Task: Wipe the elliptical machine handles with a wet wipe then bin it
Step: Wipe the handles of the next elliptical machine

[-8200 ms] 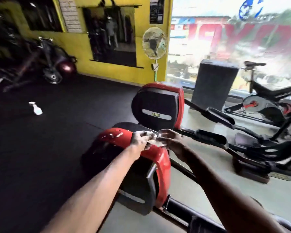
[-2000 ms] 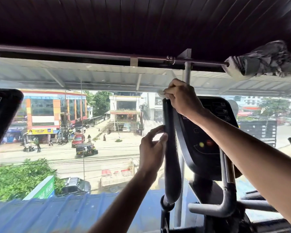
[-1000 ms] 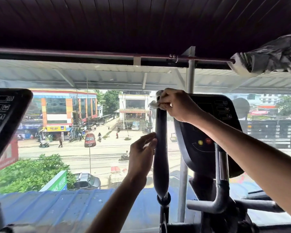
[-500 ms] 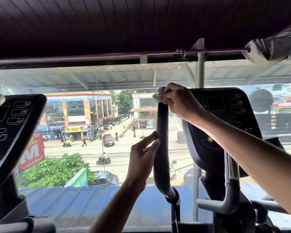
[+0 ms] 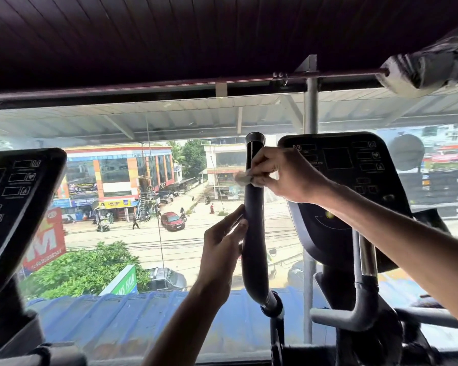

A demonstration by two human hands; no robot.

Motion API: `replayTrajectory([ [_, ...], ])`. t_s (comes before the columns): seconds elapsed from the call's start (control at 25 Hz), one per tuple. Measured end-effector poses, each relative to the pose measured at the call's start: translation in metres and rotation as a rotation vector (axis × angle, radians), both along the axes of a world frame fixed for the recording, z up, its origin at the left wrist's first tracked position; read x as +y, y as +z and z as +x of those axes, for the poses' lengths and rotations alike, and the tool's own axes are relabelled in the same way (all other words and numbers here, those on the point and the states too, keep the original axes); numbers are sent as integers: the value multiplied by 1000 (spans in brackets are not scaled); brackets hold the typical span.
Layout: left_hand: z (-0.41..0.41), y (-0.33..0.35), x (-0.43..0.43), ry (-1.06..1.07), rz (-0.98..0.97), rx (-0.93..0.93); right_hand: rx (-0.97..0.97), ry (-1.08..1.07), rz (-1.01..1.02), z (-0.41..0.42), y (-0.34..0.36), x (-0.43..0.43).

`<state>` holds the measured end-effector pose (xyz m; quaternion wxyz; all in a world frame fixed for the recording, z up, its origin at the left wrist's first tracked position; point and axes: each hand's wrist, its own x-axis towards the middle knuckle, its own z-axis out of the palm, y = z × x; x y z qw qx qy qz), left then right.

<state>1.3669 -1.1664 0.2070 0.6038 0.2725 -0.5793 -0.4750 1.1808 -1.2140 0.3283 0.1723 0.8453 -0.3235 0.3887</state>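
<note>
Here the right hand [image 5: 283, 178] presses a wet wipe [image 5: 242, 178] against the handle [image 5: 253, 220]; left hand [image 5: 222, 241] (fingers loosely open) steadies it.

The single head view is looking forward and slightly up, close behind the handle [image 5: 253, 220], facing the window [image 5: 169, 233].

two bare arms, nothing worn

we see our left hand [image 5: 224, 241] rising from the bottom centre of the frame and our right hand [image 5: 280, 175] coming in from the right edge, both uncovered: no gloves, no rings that we can make out, no watch or band at either wrist. each forearm is bare along all of its visible length, with no sleeve edge reaching into the frame. the fingernails look short and plain, though they are small in the frame.
</note>
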Motion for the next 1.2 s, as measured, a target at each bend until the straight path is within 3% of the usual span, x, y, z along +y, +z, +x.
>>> replayTrajectory([
  [0.12, -1, 1, 0, 10, 2, 5, 151, -6, 115, -2, 14, 5],
  [0.24, -2, 0, 1, 16, -2, 20, 71, -167, -113, 7, 29, -17],
  [0.36, -1, -1, 0, 17, -4, 23, 22, -240, -202, 10, 37, -27],
  [0.52, -2, -2, -5, 30, 9, 35, 129, -239, -167, 8, 52, -27],
  [0.64, -3, -4, -6, 35, 16, 38, 92, -277, -235, 11, 57, -35],
  [1.2, -7, -8, -4, 82, 19, 15, 119, -298, -177, 19, 76, -43],
])
